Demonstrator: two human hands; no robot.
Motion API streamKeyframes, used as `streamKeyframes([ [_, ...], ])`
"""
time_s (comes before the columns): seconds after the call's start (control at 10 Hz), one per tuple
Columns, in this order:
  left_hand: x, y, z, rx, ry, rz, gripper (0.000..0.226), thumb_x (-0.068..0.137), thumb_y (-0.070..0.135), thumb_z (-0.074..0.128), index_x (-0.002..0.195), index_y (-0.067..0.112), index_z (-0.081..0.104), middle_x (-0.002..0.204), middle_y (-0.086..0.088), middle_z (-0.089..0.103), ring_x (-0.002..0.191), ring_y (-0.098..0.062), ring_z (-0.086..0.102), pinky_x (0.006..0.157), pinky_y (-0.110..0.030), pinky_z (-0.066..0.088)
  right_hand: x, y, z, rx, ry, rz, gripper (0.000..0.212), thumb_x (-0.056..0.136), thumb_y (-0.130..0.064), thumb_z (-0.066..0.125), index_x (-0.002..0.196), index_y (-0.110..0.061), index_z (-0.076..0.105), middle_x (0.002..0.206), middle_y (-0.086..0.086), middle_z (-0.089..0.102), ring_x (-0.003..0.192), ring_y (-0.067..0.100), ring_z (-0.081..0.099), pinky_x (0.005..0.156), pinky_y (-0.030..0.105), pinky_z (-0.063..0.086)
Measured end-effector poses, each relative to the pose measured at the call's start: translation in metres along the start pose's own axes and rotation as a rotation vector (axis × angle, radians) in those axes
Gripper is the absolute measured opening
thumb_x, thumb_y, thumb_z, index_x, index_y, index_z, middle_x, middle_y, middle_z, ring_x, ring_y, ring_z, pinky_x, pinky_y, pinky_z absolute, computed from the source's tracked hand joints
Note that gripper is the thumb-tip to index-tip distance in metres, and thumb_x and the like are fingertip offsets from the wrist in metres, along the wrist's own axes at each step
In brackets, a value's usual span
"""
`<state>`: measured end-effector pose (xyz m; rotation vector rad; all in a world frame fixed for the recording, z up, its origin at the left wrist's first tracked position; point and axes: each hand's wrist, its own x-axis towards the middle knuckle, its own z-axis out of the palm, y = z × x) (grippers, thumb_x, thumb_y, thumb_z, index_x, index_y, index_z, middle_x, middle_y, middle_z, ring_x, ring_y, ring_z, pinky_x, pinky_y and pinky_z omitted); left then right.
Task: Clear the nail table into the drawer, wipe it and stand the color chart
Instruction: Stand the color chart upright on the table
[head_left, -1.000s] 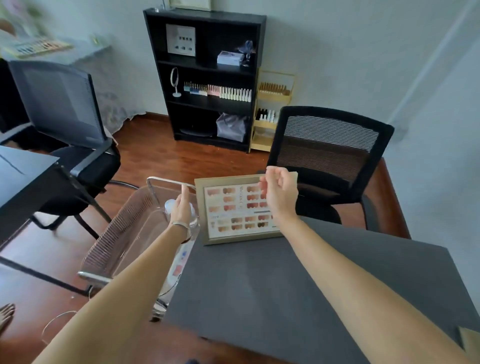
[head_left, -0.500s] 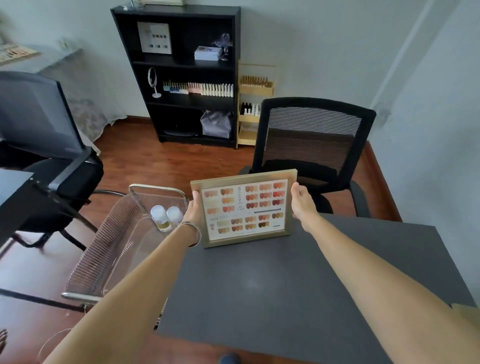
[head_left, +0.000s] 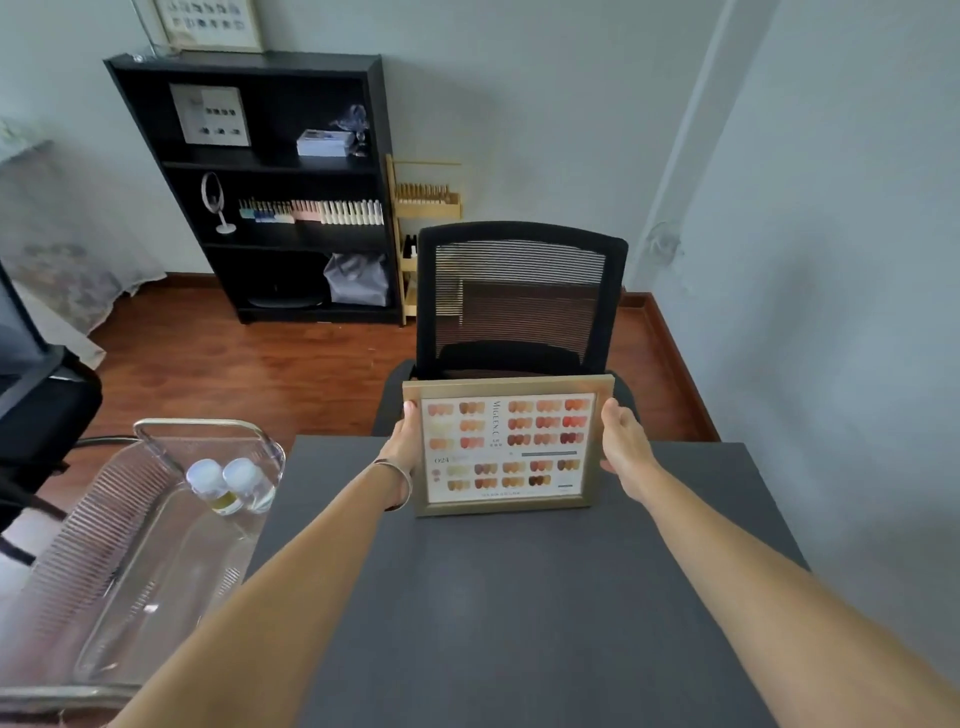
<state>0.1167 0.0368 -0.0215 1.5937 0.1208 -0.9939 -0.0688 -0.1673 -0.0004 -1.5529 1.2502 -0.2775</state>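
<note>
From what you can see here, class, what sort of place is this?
Probably a nail salon: a framed color chart of nail shades stands on the grey table, and rows of polish bottles line the black shelf.

The chart (head_left: 506, 449) stands on the worktop's (head_left: 519, 597) far edge, a chair (head_left: 519, 291) behind it; left, 2 bottles (head_left: 231, 480) in a tray (head_left: 156, 519).

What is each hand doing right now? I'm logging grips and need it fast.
Left hand: closed on the left edge of the color chart.
Right hand: closed on the chart's right edge.
</note>
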Motion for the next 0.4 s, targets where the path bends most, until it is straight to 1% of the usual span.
streamKeyframes([
  [0.1,0.001,-0.002,0.022,0.008,0.019,0.018,0.080,0.084,0.078,0.026,0.145,0.028,0.041,0.139,-0.005,0.056,0.125,-0.028,0.055,0.111,-0.049,0.039,0.007,0.007,-0.022,0.003,-0.004,0.005,0.055,0.101,-0.055,0.021,0.139,-0.020,0.039,0.142,0.010,0.050,0.132,0.031,0.046,0.111,0.056,0.037],
  [0.2,-0.002,-0.002,0.035,-0.024,0.043,0.032,0.073,0.088,0.074,0.027,0.137,0.026,0.050,0.127,-0.007,0.065,0.111,-0.029,0.064,0.103,-0.049,0.047,0.009,0.011,-0.033,0.007,-0.030,0.001,0.054,0.101,-0.055,0.020,0.140,-0.021,0.037,0.143,0.009,0.049,0.132,0.031,0.046,0.111,0.055,0.036],
  [0.3,-0.005,-0.001,0.038,-0.047,0.050,0.044,0.064,0.089,0.073,0.027,0.106,0.028,0.070,0.103,-0.006,0.075,0.088,-0.024,0.071,0.086,-0.042,0.055,0.010,0.013,-0.036,0.015,-0.063,-0.009,0.053,0.101,-0.056,0.022,0.141,-0.023,0.035,0.146,0.008,0.046,0.134,0.031,0.044,0.111,0.056,0.036],
  [0.4,-0.015,0.000,0.040,-0.067,0.071,0.061,0.059,0.091,0.070,0.029,0.098,0.029,0.070,0.100,-0.003,0.074,0.081,-0.020,0.070,0.078,-0.039,0.055,0.009,0.014,-0.037,0.030,-0.069,-0.017,0.054,0.100,-0.056,0.022,0.141,-0.023,0.034,0.147,0.007,0.045,0.135,0.030,0.043,0.111,0.056,0.036],
])
